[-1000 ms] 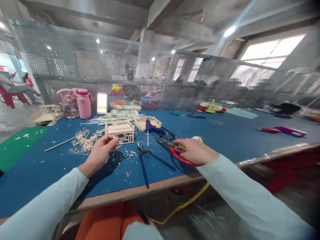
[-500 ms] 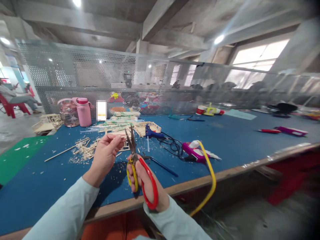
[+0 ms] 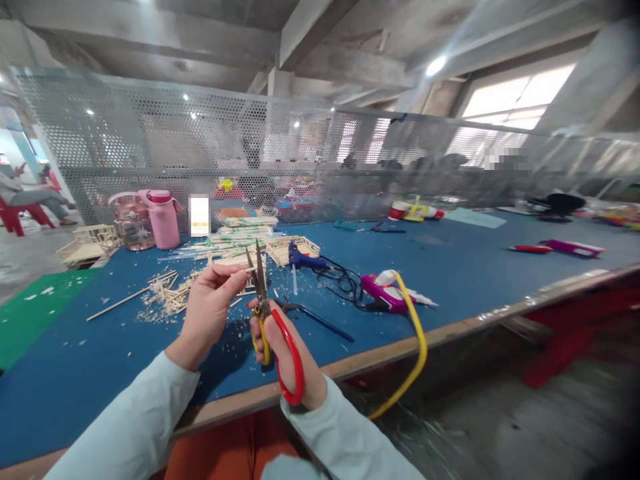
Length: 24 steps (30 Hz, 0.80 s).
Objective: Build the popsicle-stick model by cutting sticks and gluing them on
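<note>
My left hand (image 3: 209, 310) pinches a short, pale wooden stick (image 3: 251, 269) between thumb and fingers, its end at the scissor blades. Wrapped round the handles of the scissors (image 3: 261, 293), one red and one yellow, is my right hand (image 3: 287, 350). The blades point up and away, slightly apart. Cut sticks (image 3: 173, 297) and chips lie in a pile left of my hands. Behind my hands is a small wooden frame, partly hidden by them.
A blue glue gun (image 3: 305, 259), blue-handled pliers (image 3: 325, 323) and a purple tool (image 3: 385, 293) with a yellow cord lie to the right. Pink bottles (image 3: 164, 223), bundled sticks (image 3: 240, 240) and a mesh partition (image 3: 200, 133) stand behind.
The scissor blades have drawn closer together and shifted slightly left with my right hand. My left hand still pinches the stick. The whole view has shifted a little.
</note>
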Each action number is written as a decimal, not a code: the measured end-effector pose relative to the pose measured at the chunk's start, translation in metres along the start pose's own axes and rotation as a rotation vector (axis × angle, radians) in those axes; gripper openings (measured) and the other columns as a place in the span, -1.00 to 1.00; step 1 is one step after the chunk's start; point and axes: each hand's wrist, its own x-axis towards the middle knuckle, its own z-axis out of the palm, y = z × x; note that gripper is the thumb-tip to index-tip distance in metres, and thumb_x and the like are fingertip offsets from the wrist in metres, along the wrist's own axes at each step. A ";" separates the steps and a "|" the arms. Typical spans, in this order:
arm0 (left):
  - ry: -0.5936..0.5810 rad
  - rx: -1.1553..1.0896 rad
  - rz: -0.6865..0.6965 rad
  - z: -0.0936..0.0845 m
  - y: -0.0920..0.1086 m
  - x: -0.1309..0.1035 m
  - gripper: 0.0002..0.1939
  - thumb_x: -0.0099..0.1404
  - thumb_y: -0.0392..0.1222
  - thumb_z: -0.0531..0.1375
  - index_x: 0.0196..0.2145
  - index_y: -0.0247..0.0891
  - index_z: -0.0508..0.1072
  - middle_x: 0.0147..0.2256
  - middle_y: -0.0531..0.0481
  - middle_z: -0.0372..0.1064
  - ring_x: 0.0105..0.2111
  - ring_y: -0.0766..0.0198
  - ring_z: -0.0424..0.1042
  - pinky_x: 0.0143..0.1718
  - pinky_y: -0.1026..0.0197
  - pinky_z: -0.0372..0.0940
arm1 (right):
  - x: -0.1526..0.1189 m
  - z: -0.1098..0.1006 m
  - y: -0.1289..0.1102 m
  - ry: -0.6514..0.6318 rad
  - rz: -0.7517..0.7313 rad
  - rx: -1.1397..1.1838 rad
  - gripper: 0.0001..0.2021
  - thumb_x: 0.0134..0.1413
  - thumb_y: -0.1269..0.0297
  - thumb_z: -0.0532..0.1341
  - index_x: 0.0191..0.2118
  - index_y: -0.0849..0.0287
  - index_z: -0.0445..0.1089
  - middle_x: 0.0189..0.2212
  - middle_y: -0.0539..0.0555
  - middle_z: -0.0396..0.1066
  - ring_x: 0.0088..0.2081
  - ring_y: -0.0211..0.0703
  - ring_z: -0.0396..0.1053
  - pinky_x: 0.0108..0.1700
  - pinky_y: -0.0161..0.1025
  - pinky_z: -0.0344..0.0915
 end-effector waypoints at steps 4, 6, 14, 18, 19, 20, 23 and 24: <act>-0.024 -0.007 0.002 0.000 -0.001 -0.001 -0.75 -0.12 -0.18 0.41 -0.49 -0.27 0.45 -0.38 0.01 0.52 -0.34 0.32 0.48 -0.29 0.29 0.35 | 0.000 0.000 0.001 -0.044 -0.001 0.003 -0.47 0.00 -0.24 0.06 -0.07 0.08 0.21 -0.46 -0.06 0.08 -0.52 -0.38 0.08 -0.50 -0.38 0.15; -0.033 -0.014 -0.004 0.000 -0.001 -0.002 -0.75 -0.12 -0.18 0.41 -0.49 -0.27 0.45 -0.39 0.03 0.52 -0.35 0.34 0.48 -0.30 0.31 0.35 | -0.001 0.001 0.000 -0.047 0.007 0.030 -0.46 -0.02 -0.26 0.06 -0.08 0.07 0.21 -0.47 -0.07 0.07 -0.53 -0.38 0.07 -0.50 -0.39 0.15; -0.093 -0.011 -0.016 -0.001 0.000 -0.003 -0.78 -0.08 -0.20 0.39 -0.49 -0.27 0.44 -0.40 0.02 0.52 -0.38 0.35 0.48 -0.30 0.32 0.36 | -0.001 -0.001 -0.003 -0.047 0.004 0.070 -0.53 0.01 -0.19 0.09 -0.12 0.09 0.23 -0.48 -0.07 0.10 -0.53 -0.38 0.08 -0.53 -0.42 0.15; -0.107 -0.005 -0.016 -0.001 0.000 -0.004 -0.78 -0.09 -0.20 0.40 -0.49 -0.26 0.44 -0.40 0.02 0.52 -0.37 0.34 0.48 -0.29 0.31 0.36 | 0.000 -0.001 -0.001 -0.023 0.020 0.062 -0.61 0.02 -0.08 0.14 -0.15 0.09 0.23 -0.51 -0.09 0.10 -0.54 -0.37 0.11 -0.55 -0.42 0.15; -0.105 -0.006 -0.013 -0.001 0.000 -0.004 -0.78 -0.09 -0.20 0.40 -0.49 -0.26 0.44 -0.40 0.02 0.52 -0.37 0.34 0.48 -0.30 0.32 0.36 | 0.001 0.000 -0.001 -0.016 0.015 0.066 -0.62 0.01 -0.07 0.15 -0.15 0.09 0.23 -0.51 -0.09 0.10 -0.54 -0.36 0.12 -0.54 -0.41 0.18; -0.099 -0.007 -0.010 0.000 0.000 -0.004 -0.78 -0.09 -0.20 0.40 -0.50 -0.26 0.43 -0.40 0.03 0.52 -0.37 0.34 0.49 -0.30 0.32 0.36 | 0.001 0.001 -0.001 -0.013 0.011 0.070 -0.63 0.02 -0.06 0.15 -0.15 0.09 0.23 -0.52 -0.09 0.10 -0.54 -0.36 0.13 -0.53 -0.40 0.20; -0.075 -0.006 0.004 0.001 0.000 -0.005 -0.77 -0.10 -0.18 0.40 -0.50 -0.25 0.43 -0.40 0.03 0.52 -0.37 0.33 0.49 -0.30 0.31 0.36 | 0.000 0.005 -0.002 -0.018 -0.004 0.072 -0.60 0.03 -0.09 0.12 -0.14 0.09 0.24 -0.53 -0.09 0.10 -0.53 -0.34 0.14 -0.49 -0.36 0.25; -0.072 -0.007 0.009 0.001 0.000 -0.006 -0.76 -0.10 -0.17 0.40 -0.50 -0.25 0.42 -0.40 0.03 0.52 -0.38 0.33 0.49 -0.30 0.30 0.36 | 0.000 0.005 -0.002 -0.025 -0.012 0.073 -0.58 0.02 -0.12 0.12 -0.13 0.09 0.24 -0.53 -0.08 0.10 -0.52 -0.34 0.14 -0.48 -0.36 0.25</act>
